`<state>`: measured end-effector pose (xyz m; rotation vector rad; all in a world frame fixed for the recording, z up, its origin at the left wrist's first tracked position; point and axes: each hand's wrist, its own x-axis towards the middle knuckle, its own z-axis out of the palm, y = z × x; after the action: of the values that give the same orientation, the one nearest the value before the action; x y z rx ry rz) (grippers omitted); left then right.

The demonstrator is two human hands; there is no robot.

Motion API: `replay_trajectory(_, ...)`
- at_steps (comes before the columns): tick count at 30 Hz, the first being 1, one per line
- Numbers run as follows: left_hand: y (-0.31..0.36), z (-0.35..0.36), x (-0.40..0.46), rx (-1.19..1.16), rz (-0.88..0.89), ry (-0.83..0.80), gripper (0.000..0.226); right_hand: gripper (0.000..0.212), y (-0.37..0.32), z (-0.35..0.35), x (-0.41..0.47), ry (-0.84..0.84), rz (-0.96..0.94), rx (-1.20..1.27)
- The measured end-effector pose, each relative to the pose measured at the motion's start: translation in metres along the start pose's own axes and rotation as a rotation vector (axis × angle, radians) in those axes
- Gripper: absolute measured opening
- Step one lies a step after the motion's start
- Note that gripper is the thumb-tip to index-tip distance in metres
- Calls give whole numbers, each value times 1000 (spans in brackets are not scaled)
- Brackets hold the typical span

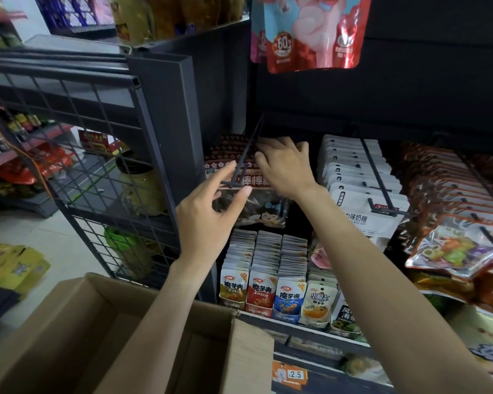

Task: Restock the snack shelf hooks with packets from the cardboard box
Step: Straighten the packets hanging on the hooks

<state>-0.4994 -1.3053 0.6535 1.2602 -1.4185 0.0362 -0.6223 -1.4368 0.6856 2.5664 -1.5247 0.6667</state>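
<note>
Left hand (208, 206): fingers spread, at front lollipop packet (256, 206) on hook (241, 163) | Right hand (285, 166): curled over rear packets, grip apparently loose | Cardboard box (103, 336): open, below.

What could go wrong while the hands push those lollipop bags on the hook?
1. The front lollipop packet sits right at the tip of the hook; it might slide off if the left hand lets it go.
2. The right hand presses the packets behind; a hard push could crumple them.
3. The cardboard box lies close below, so a dropped packet may fall beside it.
</note>
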Motion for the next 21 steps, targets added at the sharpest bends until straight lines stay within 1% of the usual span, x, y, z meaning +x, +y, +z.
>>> replay_trajectory(2,1,-1,0,0,-10,-4,46,42,0,3,2,-51,3,1)
replay_trajectory(5,2,-3,1,1,-28,-12,46,44,1,6,6,-71,19,-24)
replay_trajectory(8,2,-6,3,26,-45,-32,47,44,1,8,7,-90,35,2)
replay_trajectory(14,1,-7,4,71,-41,-53,48,42,8,1,12,-39,58,37)
replay_trajectory(19,0,-6,4,78,-35,-50,45,43,10,2,26,-159,26,70)
replay_trajectory(21,-1,-6,4,86,-35,-49,44,45,11,5,27,-183,36,87)
